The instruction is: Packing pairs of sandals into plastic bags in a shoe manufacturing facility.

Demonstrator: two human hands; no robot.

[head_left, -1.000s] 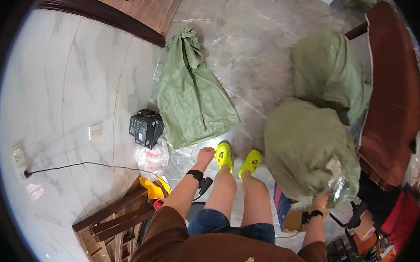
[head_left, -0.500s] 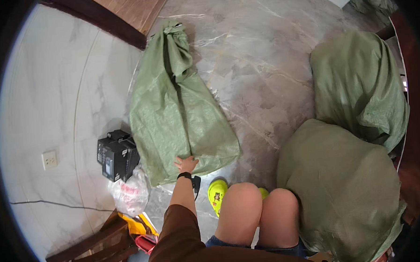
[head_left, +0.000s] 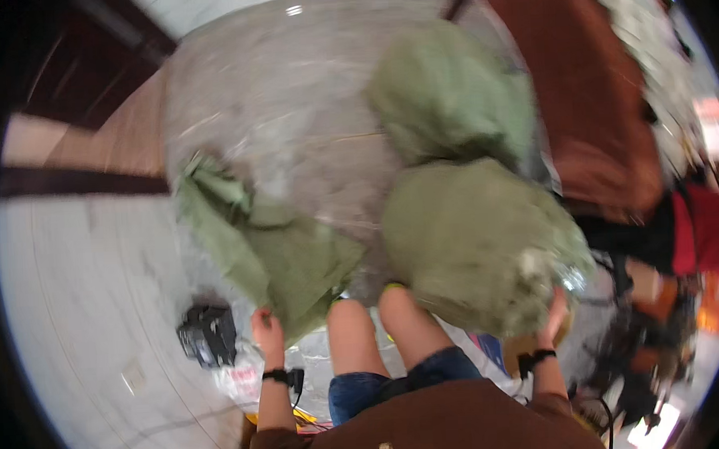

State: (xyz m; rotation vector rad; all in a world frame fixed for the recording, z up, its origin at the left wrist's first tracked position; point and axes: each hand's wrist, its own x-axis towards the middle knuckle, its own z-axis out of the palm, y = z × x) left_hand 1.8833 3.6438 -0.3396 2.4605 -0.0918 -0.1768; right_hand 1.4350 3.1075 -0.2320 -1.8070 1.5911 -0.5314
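Note:
A flat, slack green woven sack (head_left: 297, 259) lies on the floor ahead and to the left, its far end bunched. At its near left edge is my left hand (head_left: 269, 334), close to the fabric; blur hides whether the fingers grip it. A bulging green sack (head_left: 456, 228) stands at my right. My right hand (head_left: 554, 316) is by its near right side, next to a crumpled pale patch of it. That hand's fingers are smeared by motion, so their hold on the sack cannot be made out.
Another full green sack (head_left: 450, 92) stands behind the near one. A black boxy object (head_left: 207, 335) and a white plastic bag (head_left: 244, 380) sit by the left wall. Brown covering (head_left: 578, 86) and mixed clutter (head_left: 646, 356) fill the right side.
The view has swung right. My left hand, earlier lying on the flat sack's near part, is now at its near left edge. My right hand has come into view beside the full sack.

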